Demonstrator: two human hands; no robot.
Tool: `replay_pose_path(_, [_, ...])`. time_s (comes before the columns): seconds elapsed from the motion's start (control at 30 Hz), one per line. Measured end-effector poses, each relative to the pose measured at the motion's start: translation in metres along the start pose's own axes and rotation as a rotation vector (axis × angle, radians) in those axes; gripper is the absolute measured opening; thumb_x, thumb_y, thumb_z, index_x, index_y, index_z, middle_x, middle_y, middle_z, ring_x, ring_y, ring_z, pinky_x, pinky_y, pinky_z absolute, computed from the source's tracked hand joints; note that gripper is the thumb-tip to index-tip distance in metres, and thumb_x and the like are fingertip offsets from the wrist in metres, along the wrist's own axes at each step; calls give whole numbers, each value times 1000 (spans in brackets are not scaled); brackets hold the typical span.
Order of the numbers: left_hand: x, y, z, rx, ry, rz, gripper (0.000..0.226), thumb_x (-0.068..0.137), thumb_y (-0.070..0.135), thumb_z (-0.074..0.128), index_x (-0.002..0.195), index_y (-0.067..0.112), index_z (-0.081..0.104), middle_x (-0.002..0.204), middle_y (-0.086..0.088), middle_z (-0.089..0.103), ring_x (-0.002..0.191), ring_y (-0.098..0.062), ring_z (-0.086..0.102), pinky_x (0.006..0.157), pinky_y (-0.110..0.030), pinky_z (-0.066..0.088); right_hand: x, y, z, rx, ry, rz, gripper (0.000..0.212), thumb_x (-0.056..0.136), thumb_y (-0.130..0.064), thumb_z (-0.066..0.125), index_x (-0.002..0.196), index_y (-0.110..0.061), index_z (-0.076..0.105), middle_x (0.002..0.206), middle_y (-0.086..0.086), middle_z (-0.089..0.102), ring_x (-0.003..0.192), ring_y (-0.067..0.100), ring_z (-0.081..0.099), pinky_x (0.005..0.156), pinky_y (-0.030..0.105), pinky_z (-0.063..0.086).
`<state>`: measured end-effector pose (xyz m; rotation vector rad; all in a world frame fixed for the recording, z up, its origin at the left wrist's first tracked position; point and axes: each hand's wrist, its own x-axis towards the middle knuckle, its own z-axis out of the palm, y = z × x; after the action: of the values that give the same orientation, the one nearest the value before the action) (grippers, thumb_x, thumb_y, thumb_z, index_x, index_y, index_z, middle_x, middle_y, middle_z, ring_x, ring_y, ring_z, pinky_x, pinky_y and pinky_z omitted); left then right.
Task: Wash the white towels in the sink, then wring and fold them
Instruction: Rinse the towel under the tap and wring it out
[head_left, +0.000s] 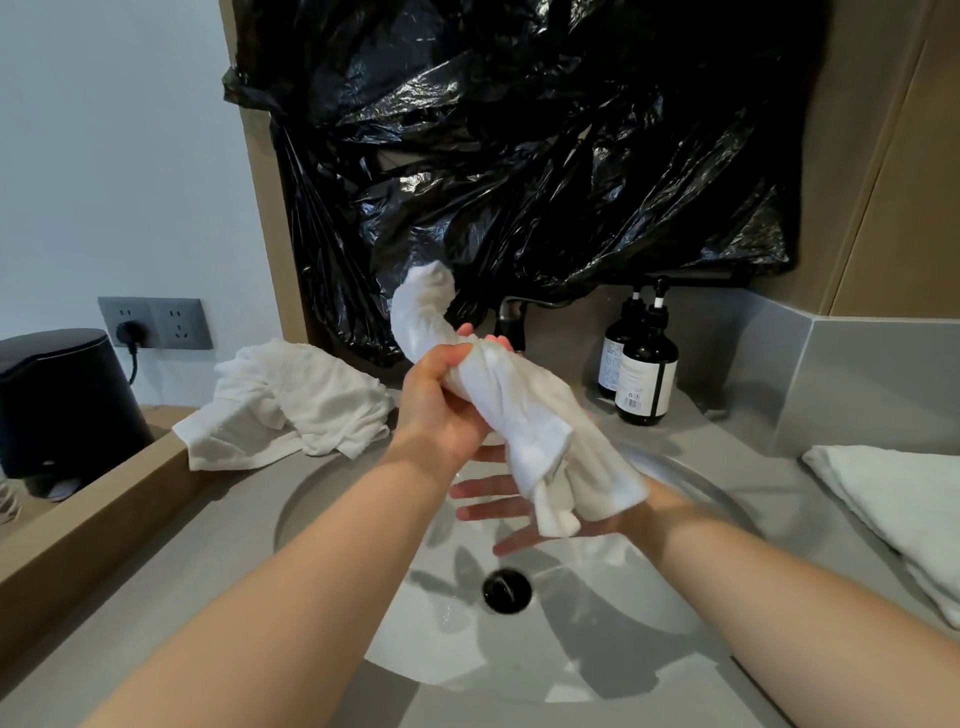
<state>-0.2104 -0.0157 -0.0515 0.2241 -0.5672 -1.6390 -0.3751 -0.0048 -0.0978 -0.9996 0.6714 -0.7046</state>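
Note:
A twisted white towel (524, 410) hangs in the air above the white sink (623, 639). My left hand (441, 405) grips its middle, with the upper end sticking up past the fingers. My right hand (498, 506) lies flat and open under the towel's lower end, fingers spread and pointing left; the towel covers most of its palm. A crumpled heap of white towels (291, 405) lies on the counter left of the sink. A folded white towel (898, 499) lies on the counter at the right.
The faucet (511, 319) stands behind the sink, partly hidden by the towel. Two dark pump bottles (641, 364) stand at the back right. Black plastic sheeting (519, 145) covers the wall above. A dark bin (62, 400) and wall sockets (156, 322) are at the left. The drain (506, 590) is open.

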Motion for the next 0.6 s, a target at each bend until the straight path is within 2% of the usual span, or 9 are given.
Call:
replay_pose_path(0.1, [3, 12, -14, 107, -92, 27, 49, 70, -3, 57, 113, 20, 55, 86, -8, 64, 84, -22, 65, 77, -40, 56, 3, -7, 1, 190, -376, 122, 92, 77, -75, 49, 145, -14, 42, 144, 26, 43, 132, 43, 42, 113, 56, 20])
replay_pose_path(0.17, [3, 19, -24, 185, -87, 55, 52, 70, -8, 55, 113, 21, 57, 83, -8, 65, 80, -20, 67, 71, -37, 58, 7, -7, -11, 49, -410, 80, 107, 62, -79, 60, 147, -17, 39, 150, 23, 35, 134, 37, 40, 111, 56, 27])
replay_pose_path(0.23, [3, 22, -30, 222, -65, 66, 53, 71, -11, 56, 114, 21, 58, 81, -8, 66, 81, -19, 68, 71, -35, 58, 9, -2, -16, -24, -421, 81, 106, 58, -66, 75, 144, -16, 39, 144, 19, 42, 121, 27, 54, 98, 44, 47])
replay_pose_path(0.3, [5, 21, -35, 268, -19, 75, 49, 78, -12, 54, 114, 22, 57, 81, -8, 65, 81, -19, 67, 73, -36, 58, 12, -2, -11, -53, -293, 106, 74, 69, -41, 82, 130, -13, 50, 120, 15, 61, 92, 19, 67, 72, 31, 55])
replay_pose_path(0.33, [6, 20, -36, 298, 21, 86, 45, 83, -12, 53, 113, 22, 56, 80, -7, 65, 79, -18, 67, 74, -36, 57, 12, -2, -5, -117, -194, 101, 52, 76, -30, 76, 119, -12, 54, 105, 12, 66, 79, 16, 67, 63, 27, 54])
replay_pose_path(0.4, [7, 16, -39, 354, 103, 92, 36, 88, -10, 54, 109, 20, 54, 76, -6, 65, 73, -16, 67, 71, -36, 57, 11, -2, 9, -346, -12, 36, 28, 79, -17, 70, 104, -13, 57, 84, 6, 63, 67, 14, 62, 54, 23, 49])
replay_pose_path(0.47, [8, 10, -40, 367, 198, 79, 27, 88, -7, 59, 100, 17, 55, 73, -4, 63, 65, -15, 67, 68, -36, 56, 14, 1, 22, -626, 136, -13, 31, 77, -11, 77, 103, -16, 60, 81, 3, 62, 66, 15, 61, 52, 24, 46])
replay_pose_path(0.53, [12, 2, -48, 390, 287, 62, 19, 86, -3, 65, 93, 11, 56, 70, -5, 60, 60, -15, 66, 67, -37, 55, 20, 8, 29, -911, 374, -58, 39, 74, -15, 78, 106, -24, 59, 84, -4, 64, 69, 10, 62, 54, 22, 47])
replay_pose_path(0.6, [14, -6, -54, 406, 367, 45, 30, 80, 4, 73, 104, 5, 55, 78, -9, 59, 68, -21, 66, 69, -39, 56, 24, 15, 30, -1105, 549, -96, 42, 74, -19, 72, 110, -32, 55, 89, -10, 61, 76, 6, 59, 55, 19, 45])
